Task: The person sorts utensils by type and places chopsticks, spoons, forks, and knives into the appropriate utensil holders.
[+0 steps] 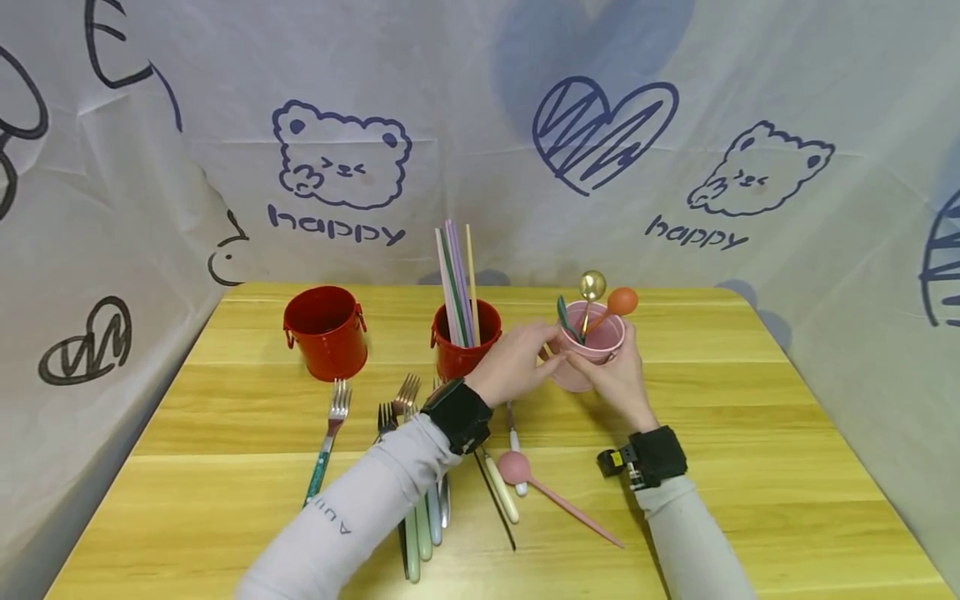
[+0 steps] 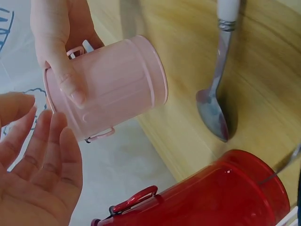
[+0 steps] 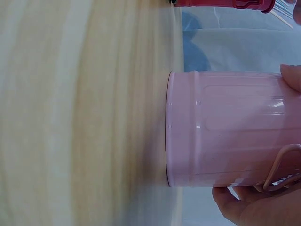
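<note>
A pink bucket (image 1: 572,379) with small side handles stands on the wooden table, right of centre. Inside it are a gold spoon (image 1: 592,285), an orange spoon (image 1: 622,301) and a dark green utensil (image 1: 562,311). My right hand (image 1: 621,379) grips the bucket at its rim, thumb on the near side, as the left wrist view also shows. My left hand (image 1: 517,362) is at the bucket's left rim. In the left wrist view its fingers (image 2: 67,157) are loosely bent and hold nothing; whether a fingertip touches the rim I cannot tell.
A red bucket (image 1: 453,362) behind my left wrist holds several chopstick-like sticks (image 1: 459,292). Another red bucket (image 1: 333,346) stands farther left. Several forks and other utensils lie before them, with a teal-handled fork (image 1: 327,437) and a pink spoon (image 1: 514,467). A silver spoon (image 2: 212,115) lies near the pink bucket.
</note>
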{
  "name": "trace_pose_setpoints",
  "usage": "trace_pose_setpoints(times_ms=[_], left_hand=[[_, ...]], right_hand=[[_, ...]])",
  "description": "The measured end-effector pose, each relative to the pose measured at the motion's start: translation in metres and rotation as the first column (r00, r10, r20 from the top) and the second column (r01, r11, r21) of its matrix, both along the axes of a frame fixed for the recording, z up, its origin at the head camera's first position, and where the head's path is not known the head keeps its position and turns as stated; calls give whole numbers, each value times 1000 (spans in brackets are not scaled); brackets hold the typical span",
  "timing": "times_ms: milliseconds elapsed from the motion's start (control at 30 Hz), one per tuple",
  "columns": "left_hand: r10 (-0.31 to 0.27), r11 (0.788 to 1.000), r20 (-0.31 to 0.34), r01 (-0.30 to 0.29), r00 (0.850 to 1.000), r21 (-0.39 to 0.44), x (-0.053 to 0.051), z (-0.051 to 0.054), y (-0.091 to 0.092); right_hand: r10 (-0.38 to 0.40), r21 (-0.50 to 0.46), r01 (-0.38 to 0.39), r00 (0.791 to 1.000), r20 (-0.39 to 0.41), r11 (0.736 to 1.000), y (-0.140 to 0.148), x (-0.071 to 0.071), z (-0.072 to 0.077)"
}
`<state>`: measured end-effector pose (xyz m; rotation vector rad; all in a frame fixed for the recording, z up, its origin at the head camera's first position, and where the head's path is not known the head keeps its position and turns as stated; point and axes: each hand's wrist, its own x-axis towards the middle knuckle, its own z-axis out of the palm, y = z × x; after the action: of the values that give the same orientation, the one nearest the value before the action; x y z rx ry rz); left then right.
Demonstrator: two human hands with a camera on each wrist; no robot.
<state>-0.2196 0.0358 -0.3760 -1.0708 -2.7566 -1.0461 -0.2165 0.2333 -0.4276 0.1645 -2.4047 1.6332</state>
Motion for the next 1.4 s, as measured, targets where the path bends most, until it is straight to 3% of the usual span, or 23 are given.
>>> trace_pose_setpoints(times_ms=[200,333,467,600,700,867,1000,1200,1400], left_hand=[[-88,990,-11,86,996,-114,16,-4,-6],[-171,963,-6,165,985,-215,29,-12,-9],[-276,901,28,269,961,-339,44,-18,-9],[-327,843,112,343,939,-414,56,-21,-7],[-337,811,131,358,933,-464,65,-23,-5],[-375,751,99,365,922,-550,72,-28,-1],[-374,736,91,355,923,-576,74,-36,2],[-363,743,7,293,932,-602,78,-41,3],[-374,741,-30,280,927,-611,78,-43,4]], right_hand=[[-12,24,12,1000,-17,1000,8,-10,-17],[-14,18,15,1000,-25,1000,8,-11,-18],[-14,15,15,1000,-23,1000,8,-11,-17],[-4,12,4,1000,-16,1000,8,-10,-15],[3,3,-3,1000,-5,1000,8,-10,-15],[0,-3,0,1000,-4,1000,7,-9,-15],[-3,1,3,1000,-8,1000,7,-9,-15],[1,5,-1,1000,-5,1000,8,-10,-15],[-1,9,1,1000,8,1000,8,-10,-16]])
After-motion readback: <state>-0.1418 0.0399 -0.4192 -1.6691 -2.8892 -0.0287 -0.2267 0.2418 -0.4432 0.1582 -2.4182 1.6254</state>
